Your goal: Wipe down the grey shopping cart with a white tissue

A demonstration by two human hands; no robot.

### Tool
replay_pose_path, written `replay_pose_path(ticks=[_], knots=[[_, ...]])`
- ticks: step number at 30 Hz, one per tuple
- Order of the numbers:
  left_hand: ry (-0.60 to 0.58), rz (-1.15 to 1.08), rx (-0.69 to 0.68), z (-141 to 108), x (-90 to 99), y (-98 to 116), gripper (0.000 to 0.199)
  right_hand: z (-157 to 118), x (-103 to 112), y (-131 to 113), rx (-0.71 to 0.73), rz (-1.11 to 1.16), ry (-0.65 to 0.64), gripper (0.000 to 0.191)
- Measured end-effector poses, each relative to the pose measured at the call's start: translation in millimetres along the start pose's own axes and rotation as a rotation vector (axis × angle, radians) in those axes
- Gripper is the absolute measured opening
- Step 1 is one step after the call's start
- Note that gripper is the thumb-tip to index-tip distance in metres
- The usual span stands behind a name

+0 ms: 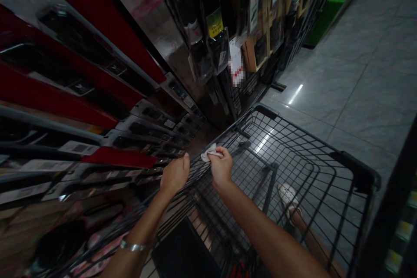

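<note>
My right hand (222,166) pinches a crumpled white tissue (210,153) between thumb and fingers, over the far-left rim of a black wire shopping cart (293,126). Just left of it, my left hand (175,173) is closed at the cart's left side, thumb uppermost. Its fingers are turned away, so whether they grip the rim or something else is hidden. A silvery bracelet (133,246) circles my left wrist. Grey floor tiles show through the cart's mesh, and a dark flat panel (187,252) lies at its near end.
Shelves with packaged goods (81,52) on red backing stand close along the left. Hanging packages (215,26) and a price tag (236,61) are ahead. A white clog (287,195) on a foot shows through the cart's right side. Grey tiled floor (365,95) stretches to the right.
</note>
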State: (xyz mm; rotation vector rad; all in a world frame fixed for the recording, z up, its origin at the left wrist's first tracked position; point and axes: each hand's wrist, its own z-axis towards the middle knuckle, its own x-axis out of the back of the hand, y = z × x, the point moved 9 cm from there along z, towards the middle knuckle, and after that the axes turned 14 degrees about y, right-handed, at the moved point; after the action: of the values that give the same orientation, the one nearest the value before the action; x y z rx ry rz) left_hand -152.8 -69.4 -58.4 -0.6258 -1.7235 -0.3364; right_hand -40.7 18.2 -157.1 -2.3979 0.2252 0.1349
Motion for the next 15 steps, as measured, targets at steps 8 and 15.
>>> replay_pose_path(ticks=[8,15], knots=[[0.005,0.070,-0.018,0,-0.8,3,0.064,48,17,48,-0.081,-0.099,0.148,0.014],[0.002,0.084,-0.014,-1,-2.6,4,0.064,94,29,82,-0.158,-0.188,0.208,0.033]])
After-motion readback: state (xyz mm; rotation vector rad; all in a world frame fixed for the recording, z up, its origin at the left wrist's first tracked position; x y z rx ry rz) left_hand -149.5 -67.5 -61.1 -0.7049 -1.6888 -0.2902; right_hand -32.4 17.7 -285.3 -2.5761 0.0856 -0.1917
